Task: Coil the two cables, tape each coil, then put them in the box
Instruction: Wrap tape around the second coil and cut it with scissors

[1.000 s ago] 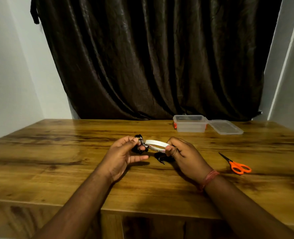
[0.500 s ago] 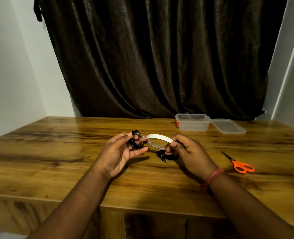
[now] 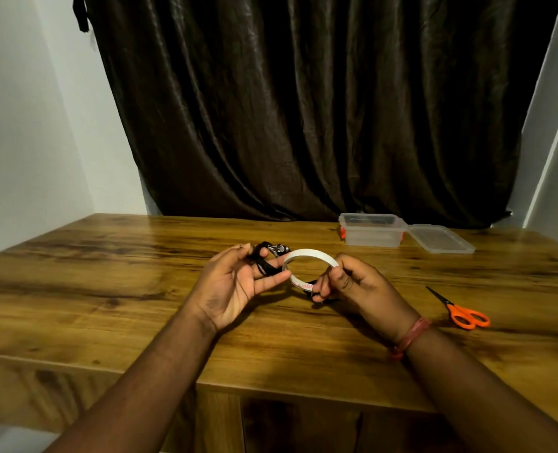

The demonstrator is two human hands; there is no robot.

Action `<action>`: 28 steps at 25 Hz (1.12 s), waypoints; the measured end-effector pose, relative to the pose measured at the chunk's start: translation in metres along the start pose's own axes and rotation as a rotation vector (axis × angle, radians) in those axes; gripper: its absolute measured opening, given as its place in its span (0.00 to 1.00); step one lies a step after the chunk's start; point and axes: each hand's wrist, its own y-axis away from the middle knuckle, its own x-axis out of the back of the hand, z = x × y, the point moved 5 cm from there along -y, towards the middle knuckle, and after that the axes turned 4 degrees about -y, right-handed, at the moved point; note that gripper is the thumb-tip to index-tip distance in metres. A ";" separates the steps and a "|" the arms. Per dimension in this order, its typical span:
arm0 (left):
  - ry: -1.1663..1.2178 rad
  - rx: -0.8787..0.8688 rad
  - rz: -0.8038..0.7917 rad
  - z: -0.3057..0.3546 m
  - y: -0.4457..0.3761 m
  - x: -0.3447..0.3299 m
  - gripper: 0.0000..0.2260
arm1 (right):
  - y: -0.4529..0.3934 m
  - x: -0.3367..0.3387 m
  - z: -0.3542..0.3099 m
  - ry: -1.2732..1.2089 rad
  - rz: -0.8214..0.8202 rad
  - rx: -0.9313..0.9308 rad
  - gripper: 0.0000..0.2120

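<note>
My left hand (image 3: 235, 286) grips a coiled black cable (image 3: 266, 261) above the table (image 3: 107, 289); my right hand (image 3: 352, 284) pinches the white tape roll (image 3: 307, 256) beside it. The open box (image 3: 372, 230) sits far right.

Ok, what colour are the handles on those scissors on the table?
Orange, with dark blades. The scissors show plainly in the head view, lying on the table.

My left hand (image 3: 238, 282) covers most of the coiled black cable (image 3: 264, 264), so I cannot tell how many loops it has. My right hand (image 3: 352, 284) hides nearly all of a second dark thing (image 3: 311, 284) lying under it on the table (image 3: 107, 289). The red print inside the tape roll (image 3: 307, 268) is too small to read. What the clear box (image 3: 372, 232) near the far edge holds is unclear.
</note>
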 end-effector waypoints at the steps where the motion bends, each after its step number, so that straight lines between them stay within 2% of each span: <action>1: 0.009 0.001 -0.011 0.000 0.000 0.000 0.08 | 0.000 -0.001 0.002 -0.028 -0.010 -0.026 0.22; 7: 0.041 -0.020 0.022 0.004 0.000 0.001 0.05 | 0.000 -0.008 0.009 -0.147 -0.086 -0.121 0.13; 9: 0.043 -0.017 0.033 0.004 0.000 0.003 0.07 | 0.000 -0.005 0.006 -0.078 -0.032 -0.117 0.10; 12: 0.044 -0.009 0.029 0.003 -0.001 0.005 0.08 | 0.001 0.008 0.000 0.038 0.141 -0.128 0.07; 14: 0.037 -0.007 0.018 0.002 -0.002 0.006 0.07 | 0.005 0.018 -0.011 0.243 0.223 -0.127 0.08; 17: 0.025 -0.008 0.006 0.000 -0.004 0.007 0.06 | 0.017 0.044 -0.031 0.674 0.248 -0.156 0.06; 22: 0.008 -0.013 -0.005 0.000 -0.006 0.007 0.06 | 0.057 0.116 -0.053 1.400 0.245 -0.387 0.04; 25: -0.002 -0.016 0.002 0.000 -0.006 0.008 0.06 | 0.078 0.140 -0.045 1.538 0.186 -0.631 0.09; 28: -0.023 -0.020 0.012 0.000 -0.006 0.008 0.07 | 0.086 0.143 -0.036 1.461 0.185 -0.705 0.11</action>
